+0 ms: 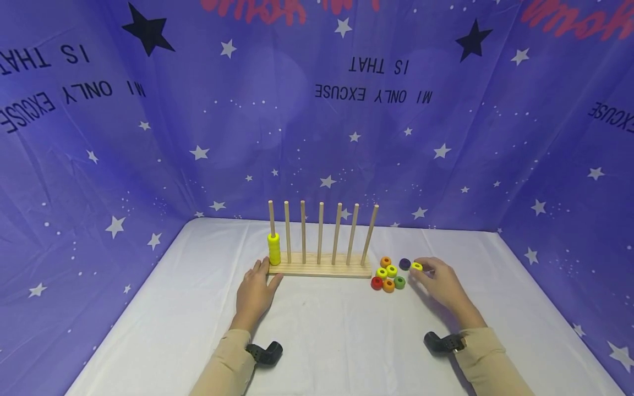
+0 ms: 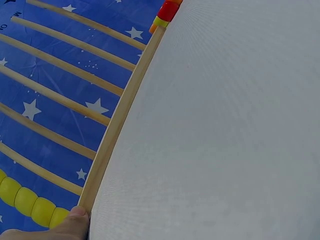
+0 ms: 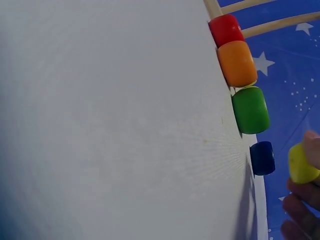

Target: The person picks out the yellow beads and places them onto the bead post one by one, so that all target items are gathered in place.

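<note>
Head view first: how many pegs (image 1: 320, 234) stand on the wooden rack (image 1: 322, 268)?

Seven, in one row along the base. The leftmost carries a yellow stack (image 1: 274, 250).

How many beads make up that stack?

Five show in the left wrist view, but it runs to the picture's edge, so I cannot tell the full number.

And loose on the white tabletop (image 1: 342, 335)?

Seven, grouped near the right end of the rack: two orange beads (image 1: 388, 286), two small yellow beads (image 1: 381, 273), one red bead (image 1: 377, 284), one green bead (image 1: 399, 282) and one dark blue bead (image 1: 404, 264).

Two hands in sight, then; what is the right hand (image 1: 443, 283) doing?

Its thumb and fingers pinch one held yellow bead (image 1: 417, 267), just right of the dark blue one. The right wrist view shows a narrow gap between those two.

So eight beads at that end, counting the one it grips. The left hand (image 1: 254, 294)?

It touches the rack's left end, beside the stack. Its thumb is spread away from the other fingers and rests at the front edge; how the fingertips lie behind the wood, I cannot tell.
</note>
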Tool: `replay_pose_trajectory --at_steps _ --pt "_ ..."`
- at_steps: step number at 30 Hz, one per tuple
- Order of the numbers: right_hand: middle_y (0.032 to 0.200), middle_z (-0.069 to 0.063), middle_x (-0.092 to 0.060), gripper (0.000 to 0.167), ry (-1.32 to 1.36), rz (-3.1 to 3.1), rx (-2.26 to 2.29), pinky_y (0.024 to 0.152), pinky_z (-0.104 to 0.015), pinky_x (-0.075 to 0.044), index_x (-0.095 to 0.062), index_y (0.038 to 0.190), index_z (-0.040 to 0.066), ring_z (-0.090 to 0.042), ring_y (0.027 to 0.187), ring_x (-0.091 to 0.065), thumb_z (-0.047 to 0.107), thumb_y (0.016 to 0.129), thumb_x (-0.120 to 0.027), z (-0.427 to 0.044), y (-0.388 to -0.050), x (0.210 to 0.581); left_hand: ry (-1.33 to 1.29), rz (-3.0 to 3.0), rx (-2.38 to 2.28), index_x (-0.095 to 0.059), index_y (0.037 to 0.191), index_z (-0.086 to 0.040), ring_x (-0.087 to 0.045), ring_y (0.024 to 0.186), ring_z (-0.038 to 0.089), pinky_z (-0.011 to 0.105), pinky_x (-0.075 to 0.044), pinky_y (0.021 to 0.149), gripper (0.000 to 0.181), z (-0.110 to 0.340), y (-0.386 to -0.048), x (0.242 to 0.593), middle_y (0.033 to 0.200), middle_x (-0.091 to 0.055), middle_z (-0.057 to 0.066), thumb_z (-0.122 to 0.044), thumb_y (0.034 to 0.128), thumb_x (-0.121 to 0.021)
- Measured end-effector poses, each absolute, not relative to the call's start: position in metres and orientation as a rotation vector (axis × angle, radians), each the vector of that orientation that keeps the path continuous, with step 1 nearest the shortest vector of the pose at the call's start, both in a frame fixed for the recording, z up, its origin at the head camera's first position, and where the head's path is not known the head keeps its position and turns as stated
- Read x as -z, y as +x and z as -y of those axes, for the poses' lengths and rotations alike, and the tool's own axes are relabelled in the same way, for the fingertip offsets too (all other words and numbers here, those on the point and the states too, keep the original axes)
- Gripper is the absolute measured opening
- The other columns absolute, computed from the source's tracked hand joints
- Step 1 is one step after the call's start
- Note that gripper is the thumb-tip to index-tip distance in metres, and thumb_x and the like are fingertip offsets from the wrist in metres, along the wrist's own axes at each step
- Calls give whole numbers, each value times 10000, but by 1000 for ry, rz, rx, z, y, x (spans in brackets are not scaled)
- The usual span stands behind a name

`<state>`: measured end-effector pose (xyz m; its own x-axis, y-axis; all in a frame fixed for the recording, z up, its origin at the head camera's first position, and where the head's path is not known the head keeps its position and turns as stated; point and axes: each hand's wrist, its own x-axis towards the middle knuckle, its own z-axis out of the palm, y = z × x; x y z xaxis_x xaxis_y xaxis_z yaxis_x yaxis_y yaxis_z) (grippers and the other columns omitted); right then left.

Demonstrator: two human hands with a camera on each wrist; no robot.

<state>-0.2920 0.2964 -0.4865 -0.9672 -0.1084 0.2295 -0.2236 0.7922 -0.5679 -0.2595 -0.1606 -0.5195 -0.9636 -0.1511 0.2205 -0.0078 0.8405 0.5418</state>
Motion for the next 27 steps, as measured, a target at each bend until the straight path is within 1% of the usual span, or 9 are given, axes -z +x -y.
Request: replay_pose_trajectory --at_steps 3,10,17,21,27 --pt "1157 -198 -679 417 280 2765 -917 929 -584 -506 -651 1237 28 -412 1067 -634 331 951 -673 -295 -293 482 124 2762 810 -438 1486 -47 -467 1331 512 637 -407 1073 696 160 -259 519 1505 -439 259 -461 958 -620" --pt "1140 -189 -694 394 295 2689 -897 942 -579 -505 -679 1195 33 -415 1065 -653 323 930 -705 -289 -297 465 119 2760 812 -437 1484 -38 -467 1332 510 635 -408 1072 694 160 -259 519 1503 -440 262 -446 957 -628" --pt "1202 -207 -667 392 289 2702 -848 956 -587 -499 -658 1219 27 -418 1113 -627 323 963 -662 -280 -300 435 114 2757 812 -438 1484 -37 -467 1333 510 635 -408 1073 696 161 -259 519 1501 -442 264 -452 957 -626" --pt "1188 -199 -670 388 296 2696 -829 958 -587 -500 -661 1206 34 -403 1116 -621 343 972 -645 -274 -304 419 111 2760 811 -432 1486 -35 -467 1334 507 631 -405 1078 699 161 -260 520 1503 -438 267 -445 956 -629" --pt "1189 -177 -656 433 301 2682 -828 966 -596 -489 -650 1222 43 -402 1136 -593 398 976 -624 -263 -308 396 116 2753 822 -438 1485 -43 -469 1334 503 631 -408 1075 696 161 -260 521 1503 -442 261 -455 956 -624"
